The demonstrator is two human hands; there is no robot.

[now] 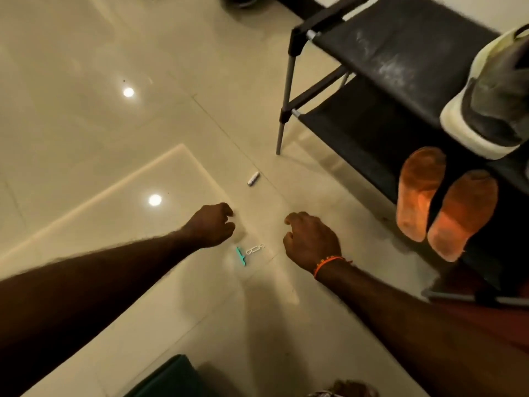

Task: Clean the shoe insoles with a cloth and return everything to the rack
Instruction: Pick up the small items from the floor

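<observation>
Beside the rack [380,53], two orange insoles [420,193] show no readable writing.

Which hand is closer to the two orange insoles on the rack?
Right. The right hand hangs just left of the orange insoles; the left hand is farther left, beyond it.

insoles [446,202]: orange | rack [400,53]: black shelves, grey poles | shoe [492,101]: grey, cream sole | floor [86,81]: glossy beige tiles | wristband [329,265]: orange | clip [241,255]: teal
</observation>
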